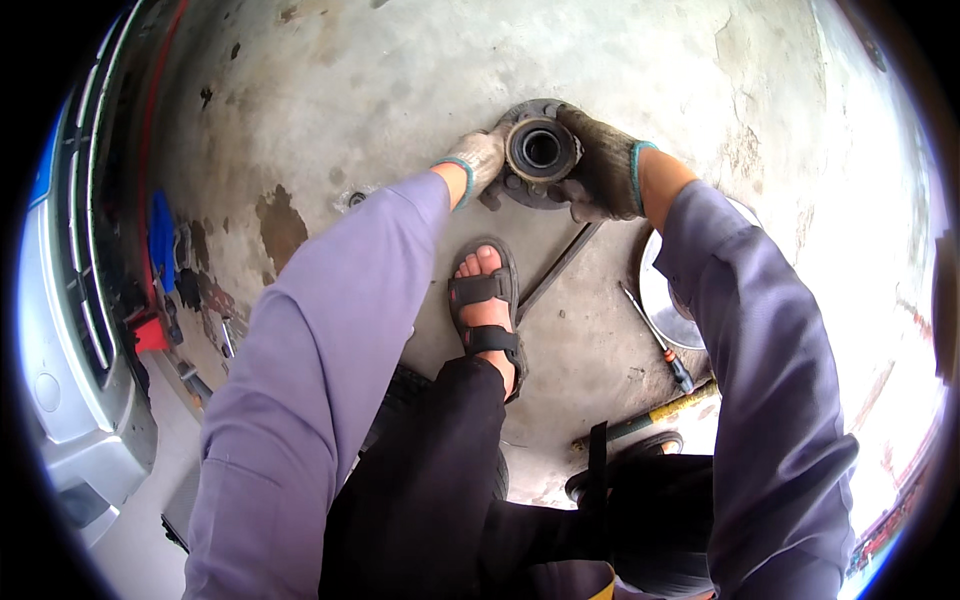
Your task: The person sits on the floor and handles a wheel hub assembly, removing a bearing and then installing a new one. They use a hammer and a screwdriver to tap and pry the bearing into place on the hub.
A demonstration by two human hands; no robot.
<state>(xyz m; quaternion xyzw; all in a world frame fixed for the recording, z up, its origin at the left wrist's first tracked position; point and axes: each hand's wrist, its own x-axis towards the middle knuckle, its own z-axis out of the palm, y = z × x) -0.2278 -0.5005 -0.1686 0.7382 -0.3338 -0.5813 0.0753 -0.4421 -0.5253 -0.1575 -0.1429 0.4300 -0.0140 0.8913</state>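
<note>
A dark, greasy wheel hub (541,172) with a round flange and an open centre bore sits on the concrete floor ahead of me. My left hand (480,160), in a light work glove with a teal cuff, grips its left side. On the opposite side, my right hand (608,165), in a much dirtier glove, closes round the flange edge. Some fingertips are hidden behind the hub. A long dark metal bar (560,268) lies just below it, running diagonally toward my sandalled foot (485,300).
To the right lie a screwdriver (664,345), a shiny round metal disc (655,290) partly behind my right sleeve, and a yellow-and-green pipe (650,415). A silver car front (75,420) stands at left, near a blue object (162,240) and several tools on the floor.
</note>
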